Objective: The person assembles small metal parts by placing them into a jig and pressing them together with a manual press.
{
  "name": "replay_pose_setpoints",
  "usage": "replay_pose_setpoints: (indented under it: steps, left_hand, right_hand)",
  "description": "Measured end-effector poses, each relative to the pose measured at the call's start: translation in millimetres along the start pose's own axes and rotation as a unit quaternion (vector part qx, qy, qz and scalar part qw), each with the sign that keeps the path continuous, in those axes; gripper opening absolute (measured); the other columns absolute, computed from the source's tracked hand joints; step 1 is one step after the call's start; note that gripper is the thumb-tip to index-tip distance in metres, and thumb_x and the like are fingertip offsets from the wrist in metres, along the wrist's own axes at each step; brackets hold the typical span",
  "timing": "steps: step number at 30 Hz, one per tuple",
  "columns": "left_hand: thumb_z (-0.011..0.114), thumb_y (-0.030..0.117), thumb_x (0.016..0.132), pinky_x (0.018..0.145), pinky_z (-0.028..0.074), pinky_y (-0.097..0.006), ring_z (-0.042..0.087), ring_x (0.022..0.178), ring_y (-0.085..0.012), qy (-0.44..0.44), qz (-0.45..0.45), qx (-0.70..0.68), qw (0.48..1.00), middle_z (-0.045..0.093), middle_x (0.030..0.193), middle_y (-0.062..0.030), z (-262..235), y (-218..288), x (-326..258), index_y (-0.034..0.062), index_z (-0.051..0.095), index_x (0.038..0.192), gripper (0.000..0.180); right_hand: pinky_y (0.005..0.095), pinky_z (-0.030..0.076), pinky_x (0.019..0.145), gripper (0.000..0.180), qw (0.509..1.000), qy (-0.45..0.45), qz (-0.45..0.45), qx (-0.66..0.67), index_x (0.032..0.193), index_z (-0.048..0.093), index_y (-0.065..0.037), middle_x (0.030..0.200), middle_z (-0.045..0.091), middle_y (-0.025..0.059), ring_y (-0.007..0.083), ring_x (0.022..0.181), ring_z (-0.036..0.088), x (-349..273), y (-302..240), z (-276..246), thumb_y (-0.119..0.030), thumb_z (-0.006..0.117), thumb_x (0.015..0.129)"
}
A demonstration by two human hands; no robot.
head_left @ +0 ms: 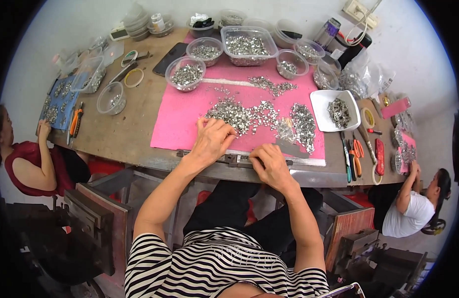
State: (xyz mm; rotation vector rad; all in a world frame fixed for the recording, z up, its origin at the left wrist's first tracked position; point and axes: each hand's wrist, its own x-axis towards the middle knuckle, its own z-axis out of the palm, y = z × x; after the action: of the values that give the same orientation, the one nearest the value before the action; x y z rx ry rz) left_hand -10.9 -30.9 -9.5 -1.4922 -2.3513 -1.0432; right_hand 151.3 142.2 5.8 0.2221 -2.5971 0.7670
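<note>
Striped shirt (214,265), L hand (213,141), R hand (271,165) — apart, can't tell if gripping, metal bits (230,113) beyond both

Head-worn fisheye view, facing forward and down, close above the hands (213,141)

Silvery pieces (229,113), pink mat (177,111), black-and-white horizontally striped shirt (199,265)
</note>
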Motion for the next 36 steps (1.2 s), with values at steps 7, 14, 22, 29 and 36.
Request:
replay_pose_setpoints:
  steps: [7,14,22,29,36]
  left_hand:
    - [0.077,0.017,0.084,0.097,0.034,-0.048,0.057,0.091,-0.0223,0.012,0.023,0.051,0.998,0.060,0.086,-0.0028,12.9,9.5,6.0,0.0107,0.068,0.091,0.013]
    - [0.077,0.017,0.085,0.095,0.033,-0.044,0.057,0.088,-0.0200,-0.042,0.017,-0.024,0.999,0.060,0.085,-0.0013,7.7,5.9,0.3,0.0120,0.070,0.091,0.010]
    - [0.075,0.017,0.088,0.096,0.032,-0.042,0.058,0.087,-0.0189,-0.058,-0.021,-0.053,0.997,0.061,0.084,-0.0007,-3.9,3.4,-4.1,0.0106,0.070,0.091,0.008]
    - [0.075,0.013,0.086,0.096,0.033,-0.042,0.058,0.087,-0.0199,-0.007,-0.006,0.002,1.000,0.060,0.083,-0.0014,-2.0,7.1,-7.1,0.0098,0.069,0.089,0.008]
    - [0.073,0.011,0.085,0.096,0.033,-0.043,0.057,0.087,-0.0202,-0.030,0.004,-0.018,0.999,0.058,0.085,-0.0017,-5.3,5.9,-6.7,0.0097,0.068,0.090,0.007]
  right_hand:
    - [0.0409,0.041,0.082,0.010,0.992,0.087,0.037,-0.087,0.093,0.067,-0.006,0.089,0.058,0.0083,0.0278,0.089,0.057,33.9,25.4,24.1,-0.004,0.071,0.084]
    - [0.0416,0.040,0.082,0.007,0.990,0.063,0.034,-0.125,0.088,0.064,-0.005,0.089,0.057,0.0099,0.0279,0.090,0.057,47.0,32.3,31.7,-0.005,0.070,0.084]
    - [0.0394,0.041,0.080,0.012,0.998,0.003,0.059,0.021,0.090,0.061,-0.005,0.087,0.056,0.0095,0.0281,0.086,0.056,8.2,-1.2,-7.6,-0.002,0.070,0.083]
    - [0.0392,0.042,0.077,0.015,0.999,0.016,0.019,-0.027,0.090,0.062,-0.005,0.093,0.060,0.0081,0.0280,0.087,0.058,-4.2,-2.1,-2.2,0.001,0.073,0.080]
    - [0.0391,0.042,0.078,0.010,0.999,0.026,0.043,0.018,0.089,0.065,-0.005,0.085,0.060,0.0075,0.0276,0.084,0.058,18.3,10.7,3.4,-0.002,0.072,0.083]
